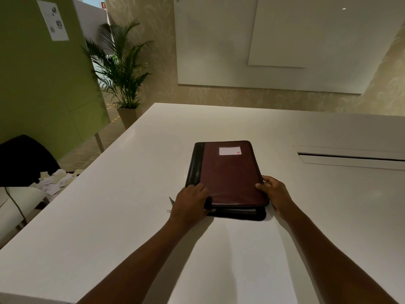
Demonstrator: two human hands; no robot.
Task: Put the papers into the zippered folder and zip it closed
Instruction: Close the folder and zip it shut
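Observation:
A dark red zippered folder (228,172) with a black spine and a white label lies on the white table (131,216). Its cover is down, but the near edge gapes slightly and pale paper edges (241,209) show inside. My left hand (189,201) grips the folder's near left corner, fingers curled over the cover. My right hand (275,191) grips the near right edge, thumb on top. A small metal zipper pull (171,202) sticks out just left of my left hand.
A cable slot (350,157) is set into the table at the right. Off the table's left edge stand a dark chair (24,159) and a heap of paper scraps (54,181). A potted palm (122,77) stands beyond the far left corner.

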